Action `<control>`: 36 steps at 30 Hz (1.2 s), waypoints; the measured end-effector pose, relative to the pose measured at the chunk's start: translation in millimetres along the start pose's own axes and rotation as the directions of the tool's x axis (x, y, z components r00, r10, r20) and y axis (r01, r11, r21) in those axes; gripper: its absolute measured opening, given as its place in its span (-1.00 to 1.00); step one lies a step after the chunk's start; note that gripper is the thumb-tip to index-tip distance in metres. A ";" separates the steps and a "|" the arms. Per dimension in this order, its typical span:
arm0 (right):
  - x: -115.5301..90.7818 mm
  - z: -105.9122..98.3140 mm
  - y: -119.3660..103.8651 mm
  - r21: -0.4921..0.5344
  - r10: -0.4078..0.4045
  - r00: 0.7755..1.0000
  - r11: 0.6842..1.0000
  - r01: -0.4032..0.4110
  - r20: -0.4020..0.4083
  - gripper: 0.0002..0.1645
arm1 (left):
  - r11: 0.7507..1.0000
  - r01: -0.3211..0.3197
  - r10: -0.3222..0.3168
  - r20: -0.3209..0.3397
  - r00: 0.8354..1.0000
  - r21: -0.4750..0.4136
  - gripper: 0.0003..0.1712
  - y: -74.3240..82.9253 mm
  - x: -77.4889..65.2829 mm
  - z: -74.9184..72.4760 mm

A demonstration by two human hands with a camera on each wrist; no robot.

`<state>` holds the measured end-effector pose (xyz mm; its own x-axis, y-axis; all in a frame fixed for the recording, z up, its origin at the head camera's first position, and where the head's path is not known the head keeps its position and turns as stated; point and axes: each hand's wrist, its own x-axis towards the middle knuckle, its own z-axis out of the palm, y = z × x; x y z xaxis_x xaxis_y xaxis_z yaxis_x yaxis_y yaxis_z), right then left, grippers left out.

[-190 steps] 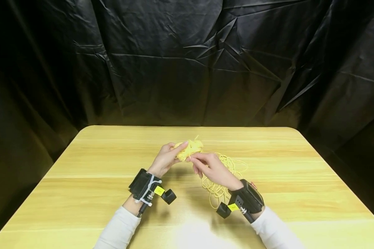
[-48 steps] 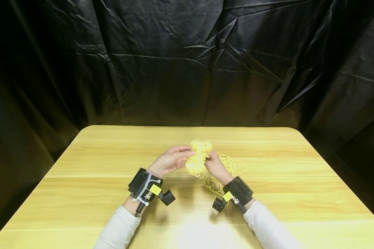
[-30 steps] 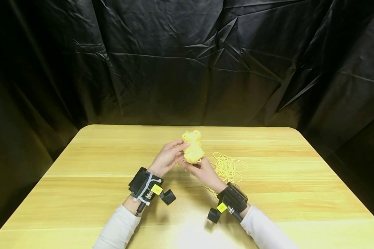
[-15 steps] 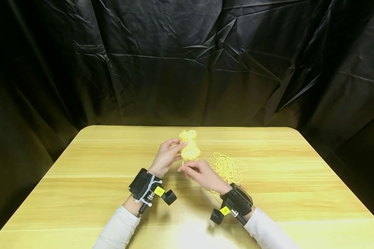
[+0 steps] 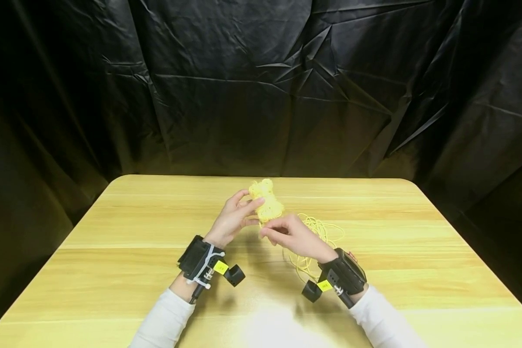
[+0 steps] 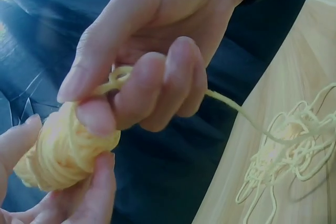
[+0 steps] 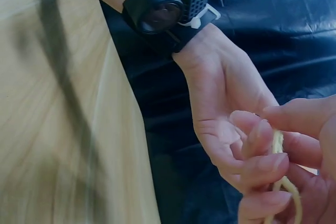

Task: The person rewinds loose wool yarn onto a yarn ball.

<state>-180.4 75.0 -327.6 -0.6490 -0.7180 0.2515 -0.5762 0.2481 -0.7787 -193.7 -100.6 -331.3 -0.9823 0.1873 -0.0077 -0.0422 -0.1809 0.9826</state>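
Observation:
A wound bundle of yellow cord (image 5: pixel 270 209), narrow at its waist, is gripped by my left hand (image 5: pixel 230 220) above the table, thumb across its front. My right hand (image 5: pixel 299 237) is just below and right of the bundle, pinching the cord's running strand. In the left wrist view, thumb and forefinger hold that strand close to the bundle's end (image 6: pixel 65 150). From the curled fingers the strand (image 6: pixel 236 107) leads down to a loose cord tangle (image 6: pixel 283 156) on the table. The right wrist view shows cord (image 7: pixel 277 142) running through the right hand's fingers; the bundle is hidden there.
The light wooden table (image 5: pixel 156 270) lies under both hands. Part of the tangle sits behind the right forearm. A black sheet (image 5: pixel 243 96) hangs beyond the table's far edge. Each wrist wears a black strapped camera mount (image 5: pixel 342 273).
The right hand has gone from the bundle's right side round underneath it, then back rightward with the strand. The left hand keeps its grip while the bundle has shifted left and tilted.

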 end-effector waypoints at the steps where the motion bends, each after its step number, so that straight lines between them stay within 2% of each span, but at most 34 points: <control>1: -0.4 0.8 0.7 0.006 -0.014 1.000 1.000 0.014 0.022 -0.80 | 1.000 0.002 -0.002 0.002 1.000 -0.002 -0.56 -0.1 -0.2 0.0; 4: -2.5 2.9 2.2 -0.027 -0.023 0.995 0.999 0.025 0.099 -0.79 | 1.000 0.003 -0.003 -0.021 1.000 -0.002 -0.57 -1.2 -0.5 -0.6; 7: -6.4 3.9 3.4 -0.087 0.027 0.975 0.996 -0.008 0.221 -0.74 | 0.999 -0.025 0.026 -0.081 0.996 0.025 -0.56 -3.1 0.2 -2.7; 8: -8.6 3.9 4.6 -0.099 0.061 0.961 0.994 -0.035 0.269 -0.73 | 0.998 -0.058 0.059 -0.083 0.995 0.014 -0.56 -14.7 9.8 -10.0; 9: -10.9 3.9 5.6 -0.109 0.088 0.943 0.992 -0.056 0.320 -0.71 | 0.996 -0.084 0.085 -0.094 0.992 0.010 -0.54 -17.7 12.1 -12.9; 12: -17.9 3.9 10.0 -0.175 0.186 0.873 0.978 -0.118 0.450 -0.71 | 0.987 -0.163 0.160 -0.100 0.982 -0.015 -0.51 -29.8 21.4 -24.1; 14: -20.6 4.2 12.5 -0.244 0.228 0.835 0.963 -0.116 0.502 -0.76 | 0.984 -0.173 0.170 -0.095 0.981 -0.029 -0.50 -30.3 21.9 -25.1; 15: -20.9 4.8 13.2 -0.287 0.244 0.833 0.952 -0.108 0.497 -0.74 | 0.988 -0.152 0.150 -0.107 0.983 -0.013 -0.49 -19.3 12.6 -18.8; 16: -20.7 5.7 14.2 -0.312 0.261 0.842 0.943 -0.118 0.472 -0.67 | 0.991 -0.136 0.135 -0.102 0.986 -0.005 -0.49 -16.9 10.7 -16.4; 18: -17.7 9.3 16.5 -0.295 0.272 0.889 0.941 -0.166 0.369 -0.47 | 0.996 -0.090 0.091 -0.086 0.992 0.014 -0.51 -7.2 3.2 -7.1; 19: -15.3 11.8 17.8 -0.236 0.272 0.915 0.950 -0.205 0.298 -0.38 | 0.998 -0.067 0.068 -0.075 0.995 0.023 -0.51 -3.4 0.2 -2.9; 21: -10.6 17.9 21.1 -0.025 0.266 0.953 0.964 -0.266 0.145 -0.28 | 0.999 -0.030 0.032 -0.050 0.998 0.031 -0.55 -1.3 -1.4 1.9; 23: -6.2 24.3 24.6 0.215 0.246 0.969 0.945 -0.246 0.026 -0.40 | 0.999 -0.007 0.009 -0.037 0.999 0.036 -0.58 -0.4 -1.9 4.7; 24: -4.9 27.1 25.8 0.320 0.241 0.970 0.920 -0.225 -0.014 -0.46 | 0.999 -0.002 0.004 -0.036 0.999 0.035 -0.59 -0.5 -1.8 5.0; 26: -3.8 31.4 27.0 0.465 0.240 0.968 0.866 -0.181 -0.071 -0.55 | 0.999 0.000 0.002 -0.054 0.999 0.041 -0.60 -1.0 -1.3 4.3; 27: -3.6 33.0 26.8 0.492 0.239 0.966 0.855 -0.163 -0.097 -0.58 | 0.999 -0.006 0.009 -0.069 0.998 0.047 -0.60 -1.0 -1.3 3.4; 30: -3.5 36.5 23.1 0.463 0.238 0.960 0.874 -0.146 -0.146 -0.61 | 0.998 -0.021 0.029 -0.116 0.993 0.062 -0.60 -0.7 -1.3 0.9; 33: -4.0 37.5 15.5 0.339 0.203 0.965 0.931 -0.137 -0.166 -0.66 | 0.996 -0.026 0.040 -0.156 0.987 0.088 -0.62 -1.4 -0.5 -0.9; 36: -4.8 34.7 7.4 0.237 0.158 0.973 0.965 -0.115 -0.171 -0.69 | 0.993 -0.027 0.045 -0.166 0.985 0.111 -0.65 -2.5 0.2 -1.7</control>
<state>-164.3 57.8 -354.5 -0.8071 -0.5479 0.2199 -0.3635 0.1677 -0.9164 -194.1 -101.7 -334.1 -0.9998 0.0163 0.0060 0.0047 -0.0773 0.9970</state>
